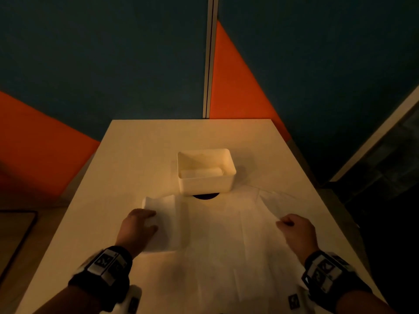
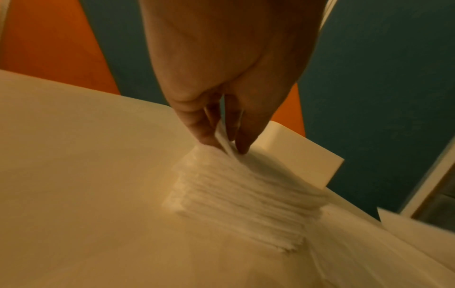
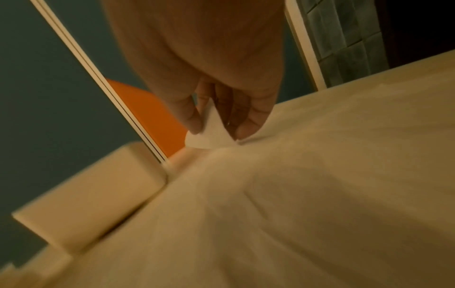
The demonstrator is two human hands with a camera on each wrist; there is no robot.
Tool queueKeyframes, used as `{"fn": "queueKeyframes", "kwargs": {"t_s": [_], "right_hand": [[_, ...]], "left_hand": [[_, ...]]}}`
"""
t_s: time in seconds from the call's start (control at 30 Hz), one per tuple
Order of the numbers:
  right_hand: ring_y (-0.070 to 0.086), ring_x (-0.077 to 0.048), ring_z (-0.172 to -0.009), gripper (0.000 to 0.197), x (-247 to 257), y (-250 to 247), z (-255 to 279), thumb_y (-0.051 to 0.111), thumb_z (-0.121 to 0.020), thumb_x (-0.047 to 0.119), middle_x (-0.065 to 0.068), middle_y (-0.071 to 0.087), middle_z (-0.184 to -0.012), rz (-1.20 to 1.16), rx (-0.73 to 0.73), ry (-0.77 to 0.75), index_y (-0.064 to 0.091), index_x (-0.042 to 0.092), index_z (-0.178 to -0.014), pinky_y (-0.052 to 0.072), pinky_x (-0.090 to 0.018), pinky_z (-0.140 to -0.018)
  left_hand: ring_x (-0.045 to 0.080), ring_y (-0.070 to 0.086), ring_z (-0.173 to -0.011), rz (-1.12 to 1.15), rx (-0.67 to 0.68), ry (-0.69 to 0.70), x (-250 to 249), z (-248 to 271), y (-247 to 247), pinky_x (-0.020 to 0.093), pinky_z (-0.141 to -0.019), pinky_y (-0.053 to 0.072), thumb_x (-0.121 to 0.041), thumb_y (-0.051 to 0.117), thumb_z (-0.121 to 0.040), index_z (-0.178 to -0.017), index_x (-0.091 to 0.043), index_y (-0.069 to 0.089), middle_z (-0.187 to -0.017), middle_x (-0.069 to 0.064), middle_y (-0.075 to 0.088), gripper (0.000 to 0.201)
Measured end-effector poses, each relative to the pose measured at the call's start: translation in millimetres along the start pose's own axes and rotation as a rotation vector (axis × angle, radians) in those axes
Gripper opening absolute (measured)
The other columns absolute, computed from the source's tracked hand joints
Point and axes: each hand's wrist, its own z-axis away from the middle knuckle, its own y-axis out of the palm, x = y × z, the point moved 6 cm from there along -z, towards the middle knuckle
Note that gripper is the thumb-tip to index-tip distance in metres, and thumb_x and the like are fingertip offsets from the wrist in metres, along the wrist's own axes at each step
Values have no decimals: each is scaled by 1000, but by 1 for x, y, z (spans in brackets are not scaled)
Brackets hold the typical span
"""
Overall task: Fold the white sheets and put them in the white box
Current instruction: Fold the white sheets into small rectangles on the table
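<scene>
A large thin white sheet (image 1: 226,241) lies spread over the near half of the table, its left part folded into a thick strip (image 1: 163,220). My left hand (image 1: 141,223) pinches that folded edge (image 2: 221,134) between thumb and fingers, above the stacked layers (image 2: 241,196). My right hand (image 1: 292,225) pinches a raised corner of the sheet (image 3: 209,134) at its right side. The white box (image 1: 205,171) stands beyond the sheet at mid-table, with a folded white sheet (image 1: 201,173) inside; it shows as a blurred wall (image 2: 298,154) (image 3: 91,196) in both wrist views.
The table (image 1: 136,155) runs back to blue and orange wall panels (image 1: 238,91). A dark round spot (image 1: 205,196) shows just in front of the box. The table's right edge (image 1: 335,200) drops to a dark floor; a dark-framed surface (image 1: 15,236) lies at the left.
</scene>
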Motion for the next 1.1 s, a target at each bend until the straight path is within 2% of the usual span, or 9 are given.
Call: {"fn": "queueKeyframes", "kwargs": {"t_s": [0.17, 0.27, 0.4, 0.57, 0.67, 0.77, 0.87, 1.0, 1.1], "right_hand": [[51, -22, -65, 17, 40, -4, 7, 63, -84, 4, -10, 57, -69, -334, 43, 34, 59, 5, -68, 45, -33, -59], [54, -24, -68, 16, 73, 0, 19, 64, -84, 5, -10, 58, -72, -486, 115, 0, 59, 6, -69, 47, -32, -57], [61, -25, -68, 17, 120, 11, 43, 58, -90, 6, -13, 60, -80, -712, 303, -5, 52, 8, -73, 50, -30, -50], [63, -24, -65, 19, 168, 15, 66, 54, -92, 4, -11, 61, -78, -819, 463, -91, 51, 9, -74, 55, -31, -53], [64, -22, -69, 17, 180, 16, 74, 54, -91, 5, -12, 60, -78, -842, 492, -112, 50, 8, -75, 56, -32, -57], [63, -19, -71, 18, 184, 16, 76, 54, -91, 4, -8, 59, -77, -852, 511, -136, 50, 10, -75, 54, -31, -59], [64, -18, -75, 6, 181, 9, 73, 56, -90, 6, -6, 64, -82, -837, 472, -179, 57, 8, -84, 50, -30, -63], [58, -12, -90, 23, 157, -5, 54, 71, -80, 23, 1, 63, -97, -511, 223, -253, 59, 13, -97, 40, -23, -69], [62, -20, -92, 36, 138, 10, 51, 74, -77, 28, -7, 66, -104, -443, 403, -126, 59, 17, -107, 46, -30, -72]], "left_hand": [[38, 29, -130, -291, -80, 113, -31, 10, -3, 44, -108, 28, -41, 69, -79, -127, -27, 56, -147, 13, 31, 52], [23, 36, -127, -33, -9, 327, -77, 23, -2, 36, -107, 30, -40, 71, -78, -128, -30, 53, -140, 1, 42, 54], [0, 33, -126, 329, 347, 484, -128, 49, 11, 22, -108, 29, -34, 75, -75, -128, -48, 32, -131, -29, 34, 70], [-1, 27, -134, 543, 493, 455, -151, 63, 29, 22, -107, 29, -39, 76, -73, -147, -40, 12, -147, -22, 27, 97], [3, 43, -129, 716, 508, 504, -163, 69, 23, 26, -105, 38, -39, 71, -77, -144, -32, 31, -139, -15, 48, 78], [19, 59, -114, 896, 470, 326, -159, 67, 18, 35, -97, 48, -38, 61, -84, -126, -24, 56, -119, 0, 66, 45], [31, 64, -105, 1105, 535, 67, -147, 62, 19, 40, -87, 53, -39, 63, -82, -117, -15, 63, -115, 15, 67, 42], [25, 70, -91, 1272, 600, -68, -139, 57, 12, 37, -75, 56, -36, 57, -85, -106, -24, 68, -104, 8, 72, 26], [21, 71, -68, 1342, 676, -123, -139, 61, 11, 30, -57, 56, -37, 57, -75, -100, -15, 67, -83, 9, 73, 35]]}}
